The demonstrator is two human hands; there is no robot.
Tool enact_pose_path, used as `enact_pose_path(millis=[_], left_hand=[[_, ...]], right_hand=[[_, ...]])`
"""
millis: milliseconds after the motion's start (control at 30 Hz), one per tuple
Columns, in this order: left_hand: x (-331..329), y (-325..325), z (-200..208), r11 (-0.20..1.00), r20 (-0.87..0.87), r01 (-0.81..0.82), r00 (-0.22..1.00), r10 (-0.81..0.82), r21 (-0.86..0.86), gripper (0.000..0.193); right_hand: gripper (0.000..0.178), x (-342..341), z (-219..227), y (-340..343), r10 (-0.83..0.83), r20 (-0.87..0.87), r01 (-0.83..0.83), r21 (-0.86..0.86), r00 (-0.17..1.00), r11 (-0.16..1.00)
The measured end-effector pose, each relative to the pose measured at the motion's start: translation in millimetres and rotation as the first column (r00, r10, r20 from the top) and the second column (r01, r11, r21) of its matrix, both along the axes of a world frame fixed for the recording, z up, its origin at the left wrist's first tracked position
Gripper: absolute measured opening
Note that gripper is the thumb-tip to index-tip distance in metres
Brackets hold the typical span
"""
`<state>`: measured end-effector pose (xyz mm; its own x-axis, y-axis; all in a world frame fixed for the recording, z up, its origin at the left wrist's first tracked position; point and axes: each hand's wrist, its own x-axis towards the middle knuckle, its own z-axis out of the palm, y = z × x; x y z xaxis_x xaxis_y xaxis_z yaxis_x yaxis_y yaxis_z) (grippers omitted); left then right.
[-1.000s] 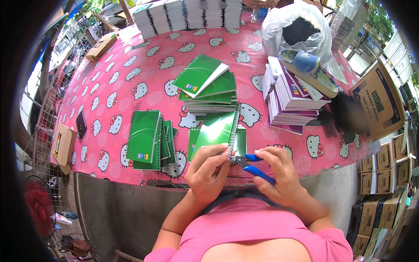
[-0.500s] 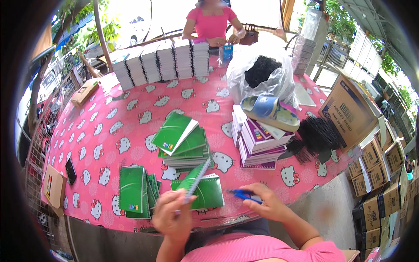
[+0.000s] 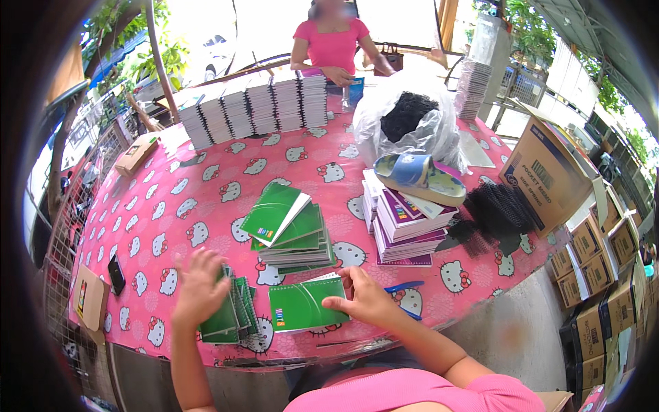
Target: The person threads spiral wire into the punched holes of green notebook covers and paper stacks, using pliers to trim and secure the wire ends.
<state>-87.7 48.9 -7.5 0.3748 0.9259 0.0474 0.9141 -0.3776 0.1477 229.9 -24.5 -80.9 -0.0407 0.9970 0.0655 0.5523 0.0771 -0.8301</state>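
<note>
My right hand [image 3: 364, 296] grips a green-covered notebook [image 3: 305, 305] at its right edge, thumb on the cover and fingers at the back corner. This notebook lies near the table's front edge. Over a pile of green spiral-bound notebooks [image 3: 230, 319] at the left is my left hand [image 3: 202, 287], slightly blurred, fingers apart and holding nothing visible. Blue-handled pliers [image 3: 406, 285] lie beside my right wrist, partly hidden by it. Behind the gripped notebook stands a taller stack of green notebooks [image 3: 295, 237], its top one turned askew.
Right of centre, a slipper [image 3: 419, 178] rests on purple-covered notebooks [image 3: 408, 240]. Black binding coils [image 3: 498, 216] lie beside a cardboard box [image 3: 549, 175]. A plastic bag [image 3: 439, 130], a long notebook row [image 3: 254, 106] and a person in pink [image 3: 333, 41] are farther back. A phone [image 3: 116, 275] lies left.
My left hand has moved left, and the spiral-bound notebook it held is no longer in it. My right hand has let go of the pliers and taken hold of the green-covered notebook.
</note>
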Motion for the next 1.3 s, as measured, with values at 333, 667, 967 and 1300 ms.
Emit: enact_pose_path(millis=[333, 667, 967, 1300], left_hand=[[51, -48, -5, 0.976, 0.833, -0.088, 0.539, -0.121, 0.199, 0.067], [117, -94, -59, 0.962, 0.821, -0.088, 0.545, -0.170, 0.258, 0.072], [146, -92, -19, 0.964, 0.567, -0.046, 0.816, -0.115, 0.263, 0.029], [148, -82, -14, 0.961, 0.633, -0.009, 0.755, -0.174, 0.275, 0.016]], right_hand=[[0.045, 10, 22, -10, -0.012, -0.531, 0.100, 0.137, 0.847, 0.986], [0.042, -21, 5, -12, 0.296, -0.498, -0.132, 0.338, 0.815, 0.932], [0.038, -6, 14, -22, 0.168, -0.119, -0.102, 0.427, 0.979, 0.899], [0.019, 259, -39, 33, -0.637, 0.457, 0.500, 0.396, 0.620, 0.770]])
